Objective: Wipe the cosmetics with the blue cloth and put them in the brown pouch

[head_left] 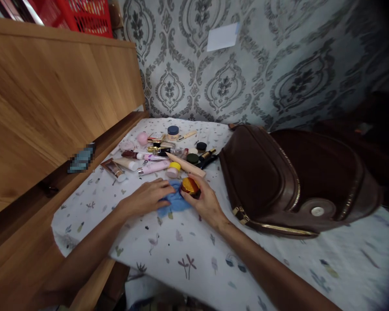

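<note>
My right hand is closed round a small round cosmetic jar with a shiny amber-gold lid. Beneath and beside the jar lies a crumpled blue cloth, with the fingers of my left hand curled onto it. Just beyond the hands are a yellow-lidded jar, a pink tube and a long peach-coloured case. A brown tube and a cream tube lie to the left. The jar's underside is hidden by my right hand and the cloth.
A large dark brown leather bag lies at the right. Farther back are a blue-lidded jar, a pink ball-shaped item and several other cosmetics. A wooden panel rises at the left; a red basket sits above it.
</note>
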Action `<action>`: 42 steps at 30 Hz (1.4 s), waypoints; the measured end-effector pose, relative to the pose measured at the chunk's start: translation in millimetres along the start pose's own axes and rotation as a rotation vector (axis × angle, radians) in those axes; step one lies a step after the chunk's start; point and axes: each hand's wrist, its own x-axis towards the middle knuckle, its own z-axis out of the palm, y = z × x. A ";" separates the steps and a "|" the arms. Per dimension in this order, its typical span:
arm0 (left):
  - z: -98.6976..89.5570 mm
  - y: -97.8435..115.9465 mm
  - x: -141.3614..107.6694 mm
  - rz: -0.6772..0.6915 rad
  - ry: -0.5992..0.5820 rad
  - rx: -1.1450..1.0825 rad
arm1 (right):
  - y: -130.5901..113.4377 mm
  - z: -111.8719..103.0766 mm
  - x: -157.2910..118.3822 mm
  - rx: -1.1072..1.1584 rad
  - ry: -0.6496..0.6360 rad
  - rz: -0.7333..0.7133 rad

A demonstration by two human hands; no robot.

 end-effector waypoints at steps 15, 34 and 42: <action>8.6 32.0 13.4 -0.007 0.435 -0.243 | -12.2 -28.0 -24.6 0.345 -0.093 0.160; 30.6 34.9 37.3 -0.169 0.250 -0.536 | -14.9 -38.3 -26.3 0.050 -0.145 -0.025; 33.8 28.9 29.9 -0.139 0.228 -0.583 | -11.0 -38.6 -25.0 0.106 -0.159 0.107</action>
